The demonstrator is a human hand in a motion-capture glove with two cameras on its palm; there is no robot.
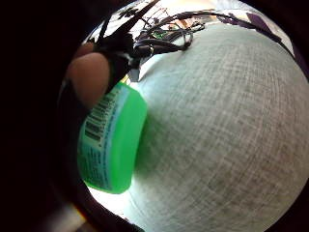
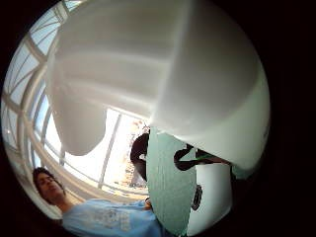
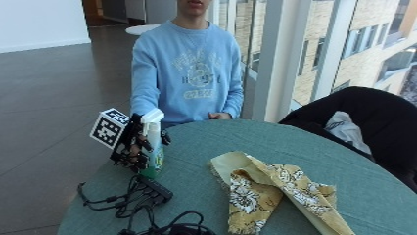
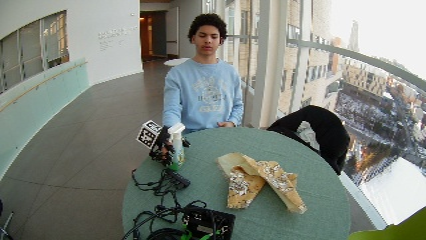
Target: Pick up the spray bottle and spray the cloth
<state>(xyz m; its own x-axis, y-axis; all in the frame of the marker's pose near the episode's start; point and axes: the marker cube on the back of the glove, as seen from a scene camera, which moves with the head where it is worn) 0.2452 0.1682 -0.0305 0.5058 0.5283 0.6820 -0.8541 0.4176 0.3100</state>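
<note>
While upright: green plastic spray bottle [image 3: 152,147], white trigger head, near the round green tabletop's [image 3: 365,186] edge.
Grip: gloved right hand [image 3: 133,142] curled round bottle.
Cloth: yellow floral cloth [image 3: 273,191], mid-tabletop.

A round green surface [image 4: 279,210] stands on a grey tiled floor [image 4: 73,165] beside tall daylit windows [image 4: 373,75]; a black jacket [image 4: 323,130] drapes a chair at its far edge.

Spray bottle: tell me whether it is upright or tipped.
Upright. In the outside view the spray bottle stands vertical, white head on top, gripped by the gloved right hand above the table.

light blue printed sweatshirt [image 3: 189,73], black-gloved hand [image 3: 133,142]
</note>
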